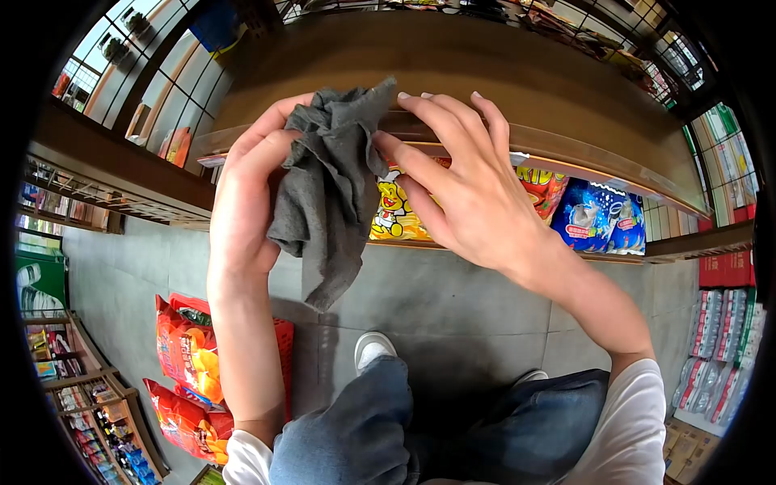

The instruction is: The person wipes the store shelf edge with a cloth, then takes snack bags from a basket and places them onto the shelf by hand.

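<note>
A crumpled dark grey cloth [331, 186] hangs in front of a brown wooden shelf [501, 89]. My left hand [257, 182] grips it from the left side, with its lower end dangling free. My right hand [477, 186] is just to the right, fingers spread, the index fingertip at the cloth's right edge and the other fingertips over the shelf's front edge. Below that edge, partly behind my right hand, are a yellow snack bag [392, 208], a red bag [543, 190] and blue bags [598, 217] on a lower shelf.
A red basket [283, 347] with red snack bags [190, 347] stands on the grey tiled floor [453, 299] at my left. Shelves of small goods [105, 404] are at the far left. Packs of bottles [711, 347] are stacked at the far right.
</note>
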### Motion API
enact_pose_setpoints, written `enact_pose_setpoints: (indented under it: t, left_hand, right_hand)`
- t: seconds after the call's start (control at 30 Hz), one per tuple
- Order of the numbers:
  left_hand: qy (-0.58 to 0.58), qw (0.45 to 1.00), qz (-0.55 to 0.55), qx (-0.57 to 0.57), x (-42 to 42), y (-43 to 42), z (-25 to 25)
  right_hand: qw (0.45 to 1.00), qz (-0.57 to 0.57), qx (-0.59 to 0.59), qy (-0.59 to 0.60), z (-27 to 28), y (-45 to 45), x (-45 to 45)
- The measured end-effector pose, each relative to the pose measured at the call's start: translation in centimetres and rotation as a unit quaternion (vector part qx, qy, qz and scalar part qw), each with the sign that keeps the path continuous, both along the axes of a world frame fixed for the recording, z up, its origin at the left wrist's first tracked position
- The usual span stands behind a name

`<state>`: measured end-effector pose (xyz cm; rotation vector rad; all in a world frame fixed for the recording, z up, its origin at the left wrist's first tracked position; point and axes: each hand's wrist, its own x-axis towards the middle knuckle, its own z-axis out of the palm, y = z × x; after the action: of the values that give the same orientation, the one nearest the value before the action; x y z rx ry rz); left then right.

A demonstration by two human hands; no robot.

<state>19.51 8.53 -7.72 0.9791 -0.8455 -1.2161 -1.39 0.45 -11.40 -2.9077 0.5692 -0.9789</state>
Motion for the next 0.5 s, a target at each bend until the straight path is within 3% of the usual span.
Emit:
enact_pose_setpoints:
  t: [0.23, 0.37, 0.5]
  left_hand:
    - [0.194, 0.979, -0.045, -0.039, 1.6, 1.4, -0.7]
    - [0.121, 0.991, -0.026, -0.052, 3.0, 2.6, -1.2]
    - [0.065, 0.996, 0.062, -0.022, 2.3, 3.1, -1.1]
  right_hand:
    - [0.999, -0.024, 0.004, 0.045, 0.5, 0.2, 0.4]
    - [0.998, -0.017, 0.018, 0.054, 0.6, 0.1, 0.2]
    - [0.996, -0.023, 0.005, 0.083, 0.8, 0.3, 0.4]
